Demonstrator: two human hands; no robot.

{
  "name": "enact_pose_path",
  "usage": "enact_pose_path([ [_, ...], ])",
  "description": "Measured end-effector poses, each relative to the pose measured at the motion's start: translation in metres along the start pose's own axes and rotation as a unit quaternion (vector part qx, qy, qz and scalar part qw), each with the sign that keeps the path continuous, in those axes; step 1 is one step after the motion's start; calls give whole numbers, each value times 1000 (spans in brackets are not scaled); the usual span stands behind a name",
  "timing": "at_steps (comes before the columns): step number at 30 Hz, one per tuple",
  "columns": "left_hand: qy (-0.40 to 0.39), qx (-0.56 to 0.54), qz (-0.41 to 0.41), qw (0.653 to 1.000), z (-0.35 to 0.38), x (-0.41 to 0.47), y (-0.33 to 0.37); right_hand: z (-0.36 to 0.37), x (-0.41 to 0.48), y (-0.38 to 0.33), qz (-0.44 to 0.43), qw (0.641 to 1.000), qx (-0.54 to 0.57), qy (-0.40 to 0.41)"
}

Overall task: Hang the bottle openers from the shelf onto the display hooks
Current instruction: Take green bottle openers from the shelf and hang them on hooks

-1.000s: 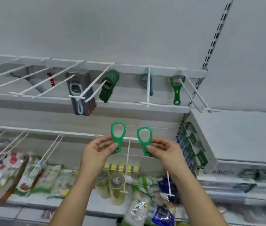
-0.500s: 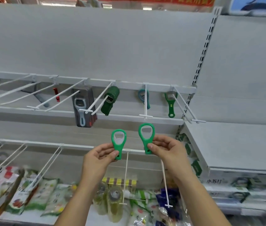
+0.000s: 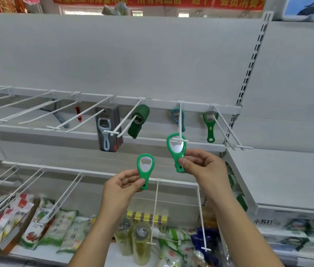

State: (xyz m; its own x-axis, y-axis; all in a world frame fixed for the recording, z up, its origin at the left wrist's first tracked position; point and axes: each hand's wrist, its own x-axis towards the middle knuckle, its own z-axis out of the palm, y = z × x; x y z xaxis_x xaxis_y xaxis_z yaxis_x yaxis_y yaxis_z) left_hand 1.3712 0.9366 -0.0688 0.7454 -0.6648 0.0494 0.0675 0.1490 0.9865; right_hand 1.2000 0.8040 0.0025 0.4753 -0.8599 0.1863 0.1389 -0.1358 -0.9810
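My left hand point(image 3: 122, 186) grips the handle of a bright green bottle opener point(image 3: 145, 169), held upright below the hook rail. My right hand point(image 3: 202, 166) grips a second green bottle opener point(image 3: 177, 151) by its handle; its loop sits at the T-shaped tip of a white display hook point(image 3: 180, 124). Further back on that same hook hangs a teal opener point(image 3: 175, 115). On the neighbouring hooks hang a green opener with a metal head point(image 3: 210, 125) to the right and a dark green bottle-shaped opener point(image 3: 138, 121) to the left.
Carded peelers point(image 3: 108, 130) hang left of the openers, and a small red item point(image 3: 77, 112) further left. Several bare white hooks point(image 3: 27, 110) jut out on the left. Below, lower hooks point(image 3: 155, 211) stick out over snack bags point(image 3: 42, 226) and bottles point(image 3: 140, 243). A white shelf point(image 3: 279, 176) lies at the right.
My right hand has lifted its green opener up to the tip of the hook with the teal opener. My left hand stays lower. The view has tilted upward.
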Motion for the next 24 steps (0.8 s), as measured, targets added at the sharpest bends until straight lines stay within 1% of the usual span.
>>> enact_pose_path([
  [9,0,6,-3,1000,-12,4,-7,7,46,11,-10,998,-57,38],
  [12,-3,7,-1,1000,-15,5,-8,7,73,18,-27,992,-106,59],
  [16,-6,14,-1,1000,-22,7,-8,6,109,28,-33,987,-122,95],
  [24,-3,8,-11,1000,-34,11,-5,17,154,30,2,981,-140,132],
])
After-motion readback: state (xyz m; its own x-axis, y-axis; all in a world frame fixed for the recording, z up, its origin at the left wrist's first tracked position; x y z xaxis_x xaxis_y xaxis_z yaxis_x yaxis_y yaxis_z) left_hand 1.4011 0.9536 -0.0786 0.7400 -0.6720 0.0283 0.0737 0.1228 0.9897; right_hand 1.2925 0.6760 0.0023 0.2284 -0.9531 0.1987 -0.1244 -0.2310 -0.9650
